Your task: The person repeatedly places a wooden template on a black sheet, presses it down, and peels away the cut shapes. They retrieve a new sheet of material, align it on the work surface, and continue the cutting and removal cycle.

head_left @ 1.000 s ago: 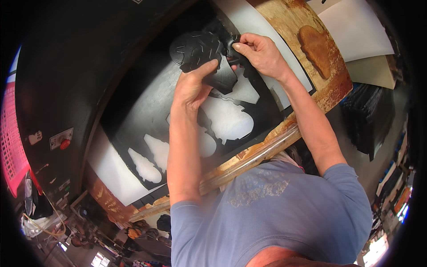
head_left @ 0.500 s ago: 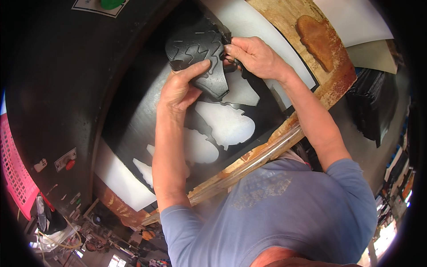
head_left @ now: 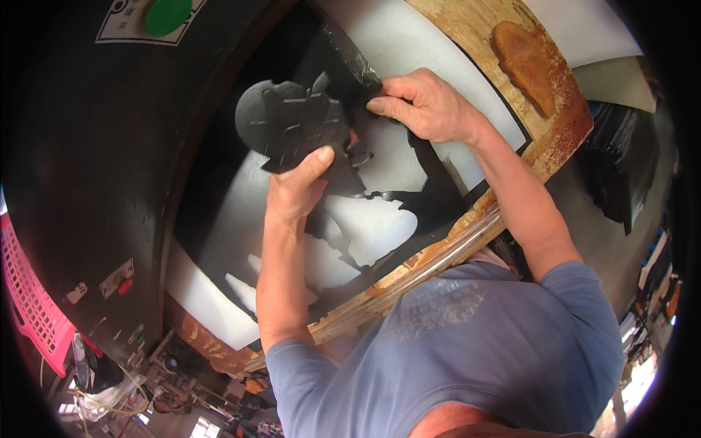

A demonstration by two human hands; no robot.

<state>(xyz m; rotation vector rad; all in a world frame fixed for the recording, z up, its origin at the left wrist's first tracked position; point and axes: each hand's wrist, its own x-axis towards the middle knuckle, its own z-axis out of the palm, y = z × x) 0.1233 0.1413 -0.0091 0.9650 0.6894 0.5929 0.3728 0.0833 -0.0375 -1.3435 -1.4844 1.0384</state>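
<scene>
My left hand (head_left: pixel 298 182) grips a black rubber shoe sole piece (head_left: pixel 288 120) with a patterned face, its thumb on top and its fingers hidden beneath. I cannot tell whether it is one piece or a stack. With thumb and fingers pinched, my right hand (head_left: pixel 431 106) holds the edge of a black rubber sheet (head_left: pixel 442 171) to the right of the sole piece. Sole-shaped holes run through this sheet, and a white board (head_left: pixel 383 226) shows through them. Part of the sheet lies behind my left forearm.
A dark machine body (head_left: pixel 87 168) with a green button (head_left: pixel 166 16) and a red button (head_left: pixel 125 286) stands on the left. A worn wooden edge (head_left: pixel 467 230) borders the board on my side. The pink basket (head_left: pixel 36 292) is at the far left; black sheeting (head_left: pixel 617 168) hangs at right.
My left hand has moved down slightly and turned the sole piece, whose rounded end now points left. My right hand has shifted a little right and down, away from the sole piece.
</scene>
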